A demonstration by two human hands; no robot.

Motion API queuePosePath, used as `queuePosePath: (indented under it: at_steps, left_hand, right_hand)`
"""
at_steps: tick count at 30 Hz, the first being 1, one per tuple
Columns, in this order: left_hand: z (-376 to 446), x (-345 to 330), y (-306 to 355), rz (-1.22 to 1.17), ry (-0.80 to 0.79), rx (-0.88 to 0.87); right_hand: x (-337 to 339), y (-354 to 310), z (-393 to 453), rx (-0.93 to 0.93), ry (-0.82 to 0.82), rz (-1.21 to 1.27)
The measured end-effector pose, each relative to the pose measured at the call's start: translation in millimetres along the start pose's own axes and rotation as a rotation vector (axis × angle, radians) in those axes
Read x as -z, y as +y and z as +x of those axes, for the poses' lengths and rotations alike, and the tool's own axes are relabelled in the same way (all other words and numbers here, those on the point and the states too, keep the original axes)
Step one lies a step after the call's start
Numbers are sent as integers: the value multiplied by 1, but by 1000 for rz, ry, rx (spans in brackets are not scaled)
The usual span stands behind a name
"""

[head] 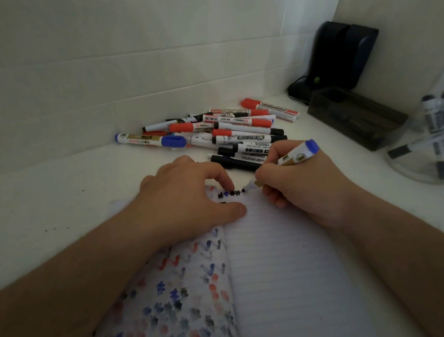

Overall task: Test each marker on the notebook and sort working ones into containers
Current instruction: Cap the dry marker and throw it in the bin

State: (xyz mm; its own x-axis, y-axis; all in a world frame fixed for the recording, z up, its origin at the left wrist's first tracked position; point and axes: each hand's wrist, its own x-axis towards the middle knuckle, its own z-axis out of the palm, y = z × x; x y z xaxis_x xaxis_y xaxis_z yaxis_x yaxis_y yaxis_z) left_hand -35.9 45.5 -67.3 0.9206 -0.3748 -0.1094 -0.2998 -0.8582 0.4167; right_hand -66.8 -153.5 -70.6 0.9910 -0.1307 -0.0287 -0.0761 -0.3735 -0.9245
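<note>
Seen from above, a white tabletop (58, 209) fills most of the view, meeting a pale wall at the back. An open lined notebook (286, 270) lies at the near centre. Its left page is covered in red, blue and black test marks; its right page is mostly bare, with a short row of dark scribbles along the top edge.

Both forearms reach in from the bottom corners. The left hand (188, 198) rests on the left page near the top, thumb and curled forefinger pressing down on either side of the scribbles, holding nothing. The right hand (297, 186) pinches a white marker with a blue end (292, 159) between thumb and fingers, tilted, its dark tip touching the paper just right of the scribbles.

Beyond the hands, near the wall, a loose pile of markers (212, 131) lies on the table, white barrels with red, black and blue caps, some crossing one another.

At the far right stands a clear round container (427, 169) holding several black-capped markers. Between it and the pile sits a dark translucent box (356, 119); its contents cannot be made out. Behind it, in the corner, stands a black object (340, 56).
</note>
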Motion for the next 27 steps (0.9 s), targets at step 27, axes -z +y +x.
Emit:
queuePosePath:
  at_steps: [27]
  left_hand:
    - [-2,-2,2,14,17,6]
  right_hand:
    - [1,1,-1,8,18,41]
